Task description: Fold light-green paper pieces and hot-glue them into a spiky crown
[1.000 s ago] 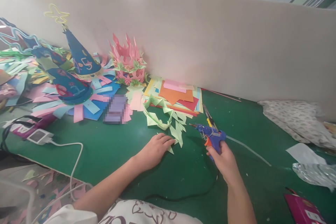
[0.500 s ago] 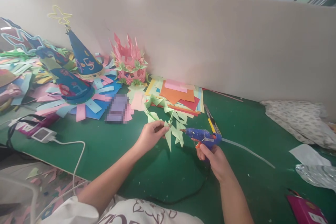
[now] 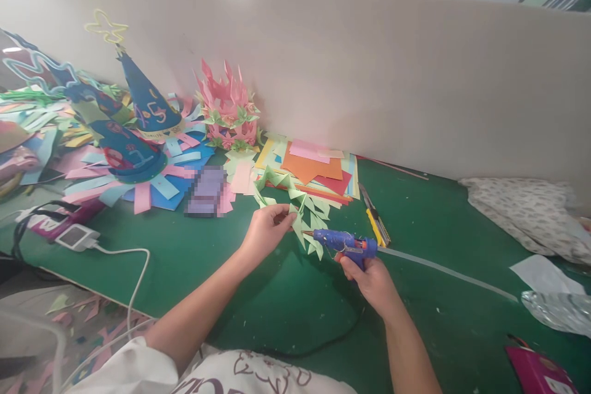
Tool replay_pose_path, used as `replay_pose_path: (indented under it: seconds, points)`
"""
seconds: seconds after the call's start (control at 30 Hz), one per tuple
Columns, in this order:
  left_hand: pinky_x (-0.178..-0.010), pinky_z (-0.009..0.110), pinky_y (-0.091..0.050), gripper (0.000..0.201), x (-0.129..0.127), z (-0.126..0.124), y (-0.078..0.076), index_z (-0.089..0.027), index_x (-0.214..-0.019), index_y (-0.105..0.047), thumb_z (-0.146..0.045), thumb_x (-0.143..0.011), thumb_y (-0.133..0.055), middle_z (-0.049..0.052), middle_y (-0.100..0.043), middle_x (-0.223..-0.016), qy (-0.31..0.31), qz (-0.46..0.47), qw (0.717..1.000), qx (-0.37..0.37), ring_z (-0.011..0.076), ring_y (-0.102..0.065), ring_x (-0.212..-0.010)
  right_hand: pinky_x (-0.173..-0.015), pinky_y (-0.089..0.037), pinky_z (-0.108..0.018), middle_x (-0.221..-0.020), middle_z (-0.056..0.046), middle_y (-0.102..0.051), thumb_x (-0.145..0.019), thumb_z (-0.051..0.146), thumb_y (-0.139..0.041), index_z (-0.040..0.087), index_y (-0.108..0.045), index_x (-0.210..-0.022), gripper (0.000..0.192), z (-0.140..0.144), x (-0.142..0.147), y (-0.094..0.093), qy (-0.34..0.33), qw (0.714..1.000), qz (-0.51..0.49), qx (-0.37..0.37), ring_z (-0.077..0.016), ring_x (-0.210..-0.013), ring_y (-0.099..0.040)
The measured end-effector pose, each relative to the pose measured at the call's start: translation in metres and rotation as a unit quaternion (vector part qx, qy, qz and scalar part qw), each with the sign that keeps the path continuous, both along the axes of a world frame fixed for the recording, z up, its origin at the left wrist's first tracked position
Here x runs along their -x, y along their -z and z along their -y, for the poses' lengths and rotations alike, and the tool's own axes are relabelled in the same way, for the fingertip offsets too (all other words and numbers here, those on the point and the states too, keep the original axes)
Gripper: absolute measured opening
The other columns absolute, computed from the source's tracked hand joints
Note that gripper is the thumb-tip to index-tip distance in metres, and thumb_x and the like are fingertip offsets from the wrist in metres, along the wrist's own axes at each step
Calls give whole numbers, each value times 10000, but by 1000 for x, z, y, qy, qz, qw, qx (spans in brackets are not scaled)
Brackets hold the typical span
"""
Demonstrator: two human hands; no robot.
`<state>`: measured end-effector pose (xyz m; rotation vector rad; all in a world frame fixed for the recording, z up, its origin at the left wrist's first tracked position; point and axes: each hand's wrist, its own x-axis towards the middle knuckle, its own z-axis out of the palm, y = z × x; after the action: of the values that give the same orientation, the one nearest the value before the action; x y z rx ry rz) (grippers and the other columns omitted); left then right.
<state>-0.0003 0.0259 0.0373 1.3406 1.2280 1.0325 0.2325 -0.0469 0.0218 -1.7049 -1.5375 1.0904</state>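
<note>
Bottom edge crops both forearms; right hand (image 3: 372,280) grips the blue glue gun (image 3: 344,242) at centre frame, fingers hiding its handle, nozzle by the green paper chain (image 3: 302,212) pinched in the left hand (image 3: 265,231); green table (image 3: 194,258) beneath, beige partition (image 3: 369,74) across the top

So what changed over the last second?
The left hand went from resting flat on the green paper garland to pinching and lifting its end. The right hand brought the glue gun leftward, nozzle to the paper. The paper stack, knife and hats stayed put.
</note>
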Motion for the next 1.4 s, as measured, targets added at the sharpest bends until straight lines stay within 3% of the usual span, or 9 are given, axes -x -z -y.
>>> replay_pose_path:
  seconds: [0.43,1.17,1.4]
  points:
    - [-558,233,-432,215,1,-1,-6,-190,-798,-678,-385,-764,-594,1,-644,-648,12,-54,998,-12,167,-641,-612,-510,-389,-271,-499,-4,-516,-798,610,-432,212,-473,-558,467,-1,2,-4,-22,999,45,-12,-160,-497,-514]
    - [-592,241,-488,264,3,-4,-8,-160,-824,-662,-406,-766,-588,4,-629,-674,12,-36,999,-3,159,-645,-616,-513,-389,-280,-517,-6,-509,-791,654,-407,208,-489,-606,489,2,0,-2,-21,998,66,0,-169,-504,-514]
    - [-620,261,-509,284,4,-8,-4,-158,-878,-680,-404,-768,-588,33,-671,-784,14,-17,1000,-15,162,-646,-648,-516,-384,-277,-513,-2,-497,-784,666,-402,206,-484,-605,499,3,-1,-3,-24,998,59,0,-161,-501,-502]
